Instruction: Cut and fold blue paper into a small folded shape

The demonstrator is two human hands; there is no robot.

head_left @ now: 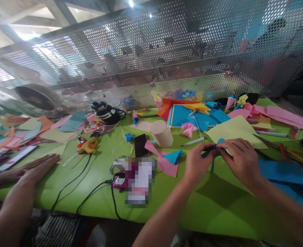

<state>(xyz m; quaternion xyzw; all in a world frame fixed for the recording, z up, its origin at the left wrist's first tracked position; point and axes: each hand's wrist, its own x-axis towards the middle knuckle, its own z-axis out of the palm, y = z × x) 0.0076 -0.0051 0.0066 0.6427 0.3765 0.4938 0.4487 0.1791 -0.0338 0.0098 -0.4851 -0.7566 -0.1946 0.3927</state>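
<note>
Just right of the middle, my left hand (199,160) and my right hand (240,158) meet fingertip to fingertip. Both pinch a small strip of blue paper (220,141); part of it shows above the fingers and a narrow end hangs below. Its middle is hidden by my fingertips. Behind my hands lies a pale yellow sheet (236,128). Left of my left hand, a pink paper piece (167,164) carries a blue paper scrap (174,156). Several blue sheets (282,171) lie beside my right wrist. A white pen (193,141) rests beyond my left hand.
A paper roll (161,134) stands mid-table beside a dark phone (141,145). Scissors (267,142) lie right. Cords from a power strip (119,181) cross the green table (74,199). A co-worker's hands (35,168) rest at left. A perforated metal screen (154,58) rises behind.
</note>
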